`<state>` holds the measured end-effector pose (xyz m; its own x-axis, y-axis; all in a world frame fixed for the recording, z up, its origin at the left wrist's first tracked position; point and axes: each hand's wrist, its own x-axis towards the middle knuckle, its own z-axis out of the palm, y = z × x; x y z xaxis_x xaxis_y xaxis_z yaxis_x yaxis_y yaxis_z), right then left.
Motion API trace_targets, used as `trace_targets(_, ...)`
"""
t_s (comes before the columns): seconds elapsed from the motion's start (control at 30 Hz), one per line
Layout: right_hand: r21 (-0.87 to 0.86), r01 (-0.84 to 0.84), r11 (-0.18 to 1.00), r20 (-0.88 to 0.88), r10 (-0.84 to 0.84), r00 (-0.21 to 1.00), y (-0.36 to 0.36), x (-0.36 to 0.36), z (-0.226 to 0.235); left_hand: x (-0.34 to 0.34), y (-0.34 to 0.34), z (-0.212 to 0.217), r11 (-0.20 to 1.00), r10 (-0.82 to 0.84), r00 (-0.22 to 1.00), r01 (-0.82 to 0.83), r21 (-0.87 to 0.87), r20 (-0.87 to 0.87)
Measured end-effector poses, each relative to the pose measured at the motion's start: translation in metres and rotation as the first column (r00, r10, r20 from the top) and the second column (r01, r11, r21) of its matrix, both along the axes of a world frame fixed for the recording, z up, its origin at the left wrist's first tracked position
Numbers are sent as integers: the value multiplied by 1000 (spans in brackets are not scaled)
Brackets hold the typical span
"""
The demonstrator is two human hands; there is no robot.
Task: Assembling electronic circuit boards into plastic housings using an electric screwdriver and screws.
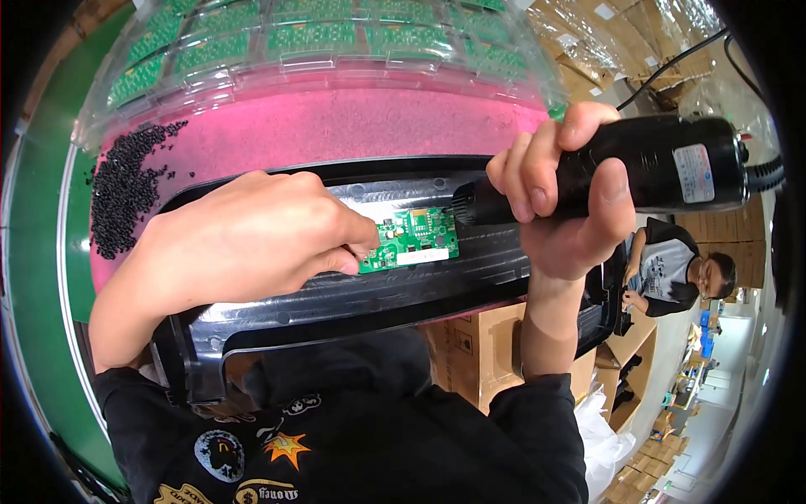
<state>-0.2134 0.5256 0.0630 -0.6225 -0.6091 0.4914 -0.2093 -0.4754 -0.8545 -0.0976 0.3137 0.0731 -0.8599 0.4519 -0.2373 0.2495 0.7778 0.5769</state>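
Note:
A green circuit board (430, 232) with a white connector strip lies inside a long black plastic housing (336, 312). My left hand (260, 231) reaches over the housing from the left, its thumb and fingers closed at the board's left end. In my right hand (558, 185) is a black electric screwdriver (659, 164), held nearly level. Its ribbed nose points left, at the board's right end. Whether the tip touches a screw there cannot be made out.
Many small black screws (126, 189) are heaped on the pink mat (353, 118) at left. Clear plastic trays of green boards (311, 38) stand at the back. A cable (764, 175) trails from the screwdriver. Cardboard boxes (478, 353) and another person (672, 269) are at right.

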Motion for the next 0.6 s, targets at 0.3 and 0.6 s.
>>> trace_targets(0.3,126,166,978,1,-167,986,-10,9,1,1,-1,1,999,45,995,-44,-11,93)
trace_targets(0.6,-374,-154,914,27,177,984,6,45,43,-1,5,-2,936,99,969,-14,351,-225)
